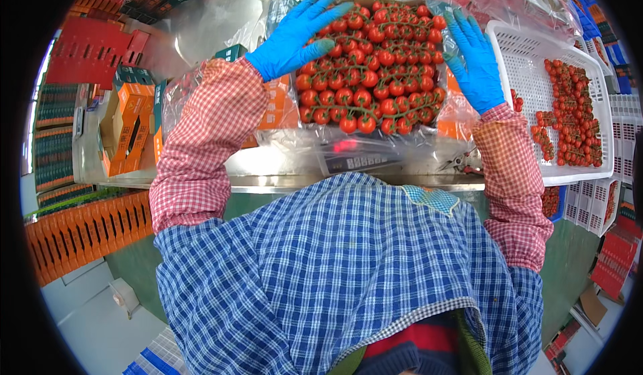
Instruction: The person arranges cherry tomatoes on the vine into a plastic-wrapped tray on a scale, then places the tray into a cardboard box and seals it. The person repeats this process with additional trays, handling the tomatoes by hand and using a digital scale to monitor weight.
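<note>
Steel table (201,33), clear plastic wrap (281,134), perhaps a scale (355,162) beneath

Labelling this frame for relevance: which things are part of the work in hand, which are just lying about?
In hand:
- left hand, flat on the tomatoes
- right hand, at the box's right edge
- box of vine tomatoes
- clear plastic wrap round it
- scale under it

Lying about:
- white basket with more tomatoes
- orange cartons
- red trays
</note>
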Motion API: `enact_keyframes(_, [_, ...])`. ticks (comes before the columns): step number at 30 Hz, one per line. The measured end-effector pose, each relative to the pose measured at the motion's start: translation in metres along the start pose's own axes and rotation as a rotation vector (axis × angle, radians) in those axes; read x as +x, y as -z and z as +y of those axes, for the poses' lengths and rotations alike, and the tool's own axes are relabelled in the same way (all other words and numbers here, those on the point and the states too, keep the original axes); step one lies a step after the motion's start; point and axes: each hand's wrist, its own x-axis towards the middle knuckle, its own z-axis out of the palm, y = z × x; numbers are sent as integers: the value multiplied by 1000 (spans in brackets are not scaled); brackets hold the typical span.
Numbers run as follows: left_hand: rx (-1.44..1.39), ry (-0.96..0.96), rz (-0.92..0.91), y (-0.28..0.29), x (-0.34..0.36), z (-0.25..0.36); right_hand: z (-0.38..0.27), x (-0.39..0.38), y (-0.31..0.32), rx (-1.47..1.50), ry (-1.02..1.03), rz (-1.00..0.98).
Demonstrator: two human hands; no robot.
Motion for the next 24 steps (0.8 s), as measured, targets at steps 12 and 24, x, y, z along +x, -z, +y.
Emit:
enact_keyframes(12, [90,-2,-128,-55,-35,90,-62,-37,-3,531,64,-46])
enact_keyframes(24, [366,177,-90,-98,-26,116,-96,-67,-42,-37,-38,-166])
